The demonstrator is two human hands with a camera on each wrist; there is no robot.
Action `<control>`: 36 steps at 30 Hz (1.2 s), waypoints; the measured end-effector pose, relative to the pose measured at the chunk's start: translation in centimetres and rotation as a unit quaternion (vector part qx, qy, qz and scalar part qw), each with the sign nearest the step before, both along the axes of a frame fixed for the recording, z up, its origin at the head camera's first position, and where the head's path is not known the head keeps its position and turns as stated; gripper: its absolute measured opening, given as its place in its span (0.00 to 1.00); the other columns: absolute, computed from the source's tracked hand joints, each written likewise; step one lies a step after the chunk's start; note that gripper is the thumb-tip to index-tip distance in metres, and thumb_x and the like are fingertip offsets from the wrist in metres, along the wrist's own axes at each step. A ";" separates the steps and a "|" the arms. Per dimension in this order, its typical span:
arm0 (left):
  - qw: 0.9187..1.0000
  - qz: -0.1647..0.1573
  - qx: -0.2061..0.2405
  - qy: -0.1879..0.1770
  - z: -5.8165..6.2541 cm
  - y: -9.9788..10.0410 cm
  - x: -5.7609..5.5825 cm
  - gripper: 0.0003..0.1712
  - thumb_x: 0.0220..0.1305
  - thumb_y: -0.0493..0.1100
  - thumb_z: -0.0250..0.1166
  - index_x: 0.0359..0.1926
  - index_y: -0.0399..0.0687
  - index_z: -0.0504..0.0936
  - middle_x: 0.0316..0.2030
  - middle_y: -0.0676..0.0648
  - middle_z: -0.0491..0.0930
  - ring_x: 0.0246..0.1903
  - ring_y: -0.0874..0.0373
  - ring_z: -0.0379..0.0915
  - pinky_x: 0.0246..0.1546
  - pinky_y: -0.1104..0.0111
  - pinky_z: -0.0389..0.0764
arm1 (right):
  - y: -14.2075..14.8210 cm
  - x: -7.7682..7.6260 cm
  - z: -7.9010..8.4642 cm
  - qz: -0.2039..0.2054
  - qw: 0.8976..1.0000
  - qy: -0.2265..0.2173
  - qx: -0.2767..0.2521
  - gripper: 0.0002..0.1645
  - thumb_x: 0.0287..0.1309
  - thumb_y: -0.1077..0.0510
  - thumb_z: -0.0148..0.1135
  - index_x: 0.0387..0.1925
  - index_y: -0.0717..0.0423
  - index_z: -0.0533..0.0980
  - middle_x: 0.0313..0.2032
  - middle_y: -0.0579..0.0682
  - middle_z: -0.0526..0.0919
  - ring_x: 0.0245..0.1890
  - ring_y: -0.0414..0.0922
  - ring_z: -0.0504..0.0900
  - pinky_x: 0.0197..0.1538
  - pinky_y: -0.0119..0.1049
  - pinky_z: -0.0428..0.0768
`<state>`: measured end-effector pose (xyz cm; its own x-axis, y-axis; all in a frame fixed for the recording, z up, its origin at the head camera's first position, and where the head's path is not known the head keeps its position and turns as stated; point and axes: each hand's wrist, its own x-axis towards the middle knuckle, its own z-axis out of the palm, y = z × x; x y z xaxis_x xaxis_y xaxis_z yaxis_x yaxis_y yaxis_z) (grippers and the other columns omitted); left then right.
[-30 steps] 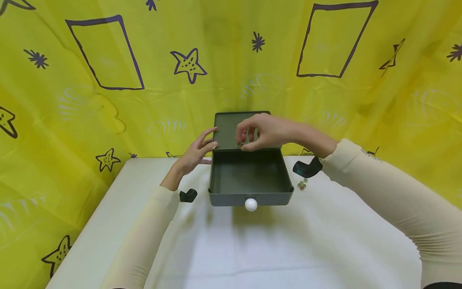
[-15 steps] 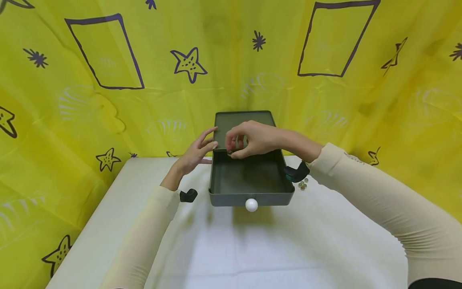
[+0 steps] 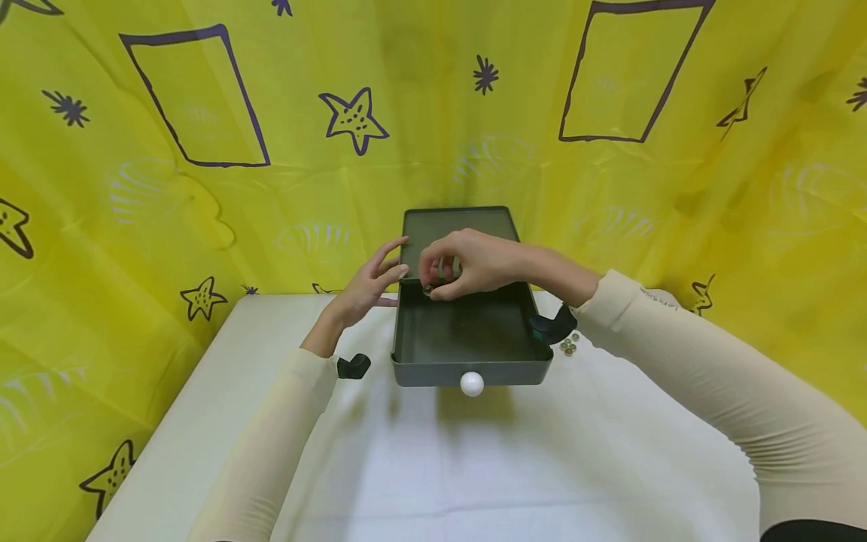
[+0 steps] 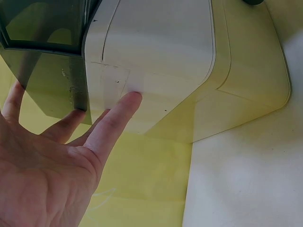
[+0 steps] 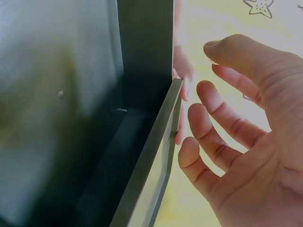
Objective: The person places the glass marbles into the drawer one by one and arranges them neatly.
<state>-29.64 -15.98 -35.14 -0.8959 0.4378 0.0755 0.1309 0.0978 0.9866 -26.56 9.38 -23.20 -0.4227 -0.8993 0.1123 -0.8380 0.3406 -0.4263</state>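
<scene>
A dark grey box (image 3: 467, 331) stands in the middle of the table, its lid (image 3: 415, 226) tilted back behind it and a white ball-shaped knob (image 3: 472, 384) on its front. My left hand (image 3: 361, 295) has its fingers spread at the left side; in the left wrist view a fingertip (image 4: 135, 98) touches the box's outer wall. Over the box's back left corner, my right hand (image 3: 474, 263) pinches a small dark marble (image 3: 427, 289) between thumb and fingertips. The right wrist view shows curled fingers (image 5: 203, 120) beside the box's edge, the marble not discernible there.
Several small greenish marbles (image 3: 569, 345) lie on the white table (image 3: 406, 459) just right of the box. A yellow curtain (image 3: 284, 203) with drawn stars and shells hangs close behind the table and along its left side.
My right hand has moved left and slightly down with the marble, from in front of the lid to the box's back left corner. The left hand has stayed put.
</scene>
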 end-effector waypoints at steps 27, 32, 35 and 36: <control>1.000 -0.001 -0.005 0.005 -0.2 -0.1 -0.1 0.35 0.79 0.49 0.55 0.80 0.71 0.53 0.79 0.40 0.50 0.74 0.37 0.56 0.59 0.37 0.73 | 0.2 -0.1 -0.4 -0.009 1.000 -0.014 0.005 0.17 0.61 0.54 0.74 0.51 0.53 0.83 0.40 0.47 0.86 0.37 0.42 0.81 0.48 0.45 0.81; 1.000 -0.002 -0.002 0.005 -0.1 0.0 0.0 0.36 0.78 0.51 0.55 0.80 0.71 0.53 0.79 0.40 0.50 0.74 0.37 0.55 0.60 0.36 0.72 | 0.7 0.0 -0.2 -0.021 1.000 -0.010 0.005 0.16 0.61 0.53 0.74 0.50 0.51 0.83 0.39 0.43 0.85 0.37 0.41 0.81 0.47 0.44 0.81; 1.000 0.000 -0.004 0.004 -0.1 0.0 0.0 0.36 0.78 0.51 0.56 0.80 0.72 0.54 0.79 0.40 0.50 0.74 0.38 0.56 0.59 0.36 0.73 | 1.1 0.0 0.0 -0.027 1.000 -0.005 0.001 0.16 0.61 0.53 0.73 0.49 0.50 0.83 0.38 0.42 0.85 0.37 0.41 0.82 0.47 0.46 0.81; 1.000 0.000 -0.004 0.004 -0.1 0.0 0.0 0.36 0.78 0.51 0.56 0.80 0.72 0.54 0.79 0.40 0.50 0.74 0.38 0.56 0.59 0.37 0.73 | 1.2 0.1 0.1 -0.029 1.000 -0.004 -0.001 0.16 0.61 0.53 0.73 0.49 0.50 0.83 0.37 0.41 0.85 0.37 0.41 0.82 0.47 0.47 0.81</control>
